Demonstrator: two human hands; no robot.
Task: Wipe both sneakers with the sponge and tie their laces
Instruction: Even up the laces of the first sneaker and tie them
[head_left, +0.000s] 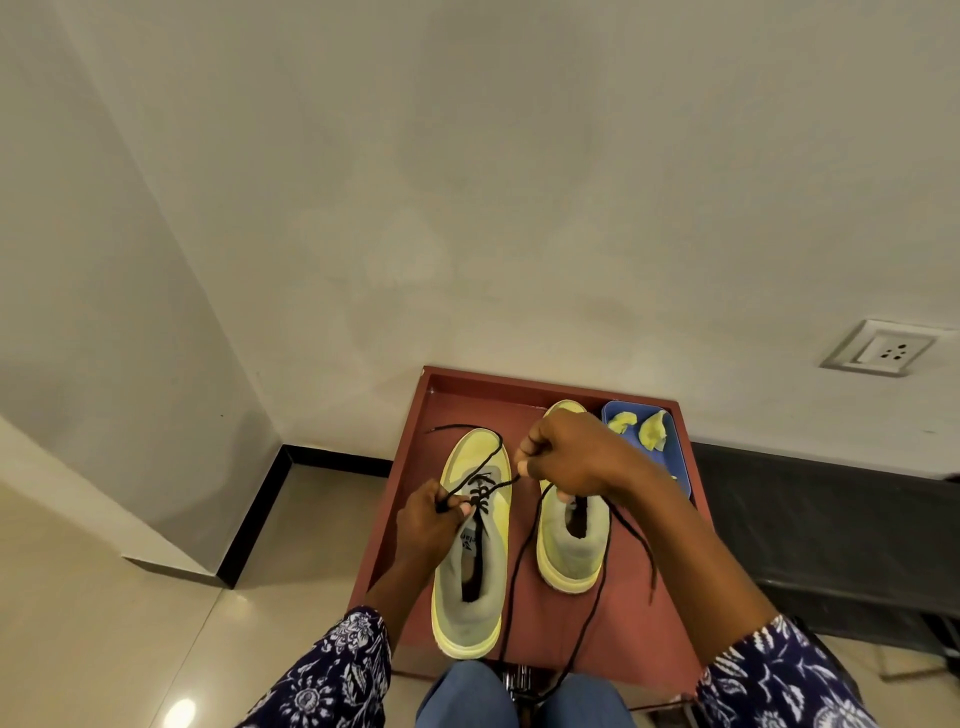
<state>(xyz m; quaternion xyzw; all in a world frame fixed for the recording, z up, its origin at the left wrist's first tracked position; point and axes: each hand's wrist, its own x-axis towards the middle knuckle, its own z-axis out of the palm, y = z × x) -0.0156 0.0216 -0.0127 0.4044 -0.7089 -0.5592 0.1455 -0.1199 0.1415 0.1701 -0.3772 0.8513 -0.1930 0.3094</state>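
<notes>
1. Two sneakers, yellow, heels toward the person, side by side but apart on a red tray (415, 499); entries run left to right
2. Left hand (431, 517): fingers curled, pinching one black lace (470, 480) of the left sneaker (475, 540) just over its eyelets; one lace end trails off past the toe onto the tray
3. Right hand (566, 457): fingers pinched on the other strand of the same lace, held up between the two sneakers, the strand drawn taut across toward the left hand
4. Right sneaker (574, 535): laces loose, two long strands hanging over its sides toward the person's knees; untied, by the look of it
5. Blue dish (680, 467) at the tray's right back corner, holding yellow pieces (652, 428), probably the sponge, torn or cut; not certain
6. Step in hand, as judged: tying the left sneaker's lace, strands crossed, no knot or bow formed yet
7. Next move calls for: passing one strand under the other and drawing snug, keeping tension even
8. Hidden or unclear: the right sneaker's toe and eyelets behind the right hand; the crossing point partly under the left fingers; whether either sneaker has been wiped cannot be told
</notes>
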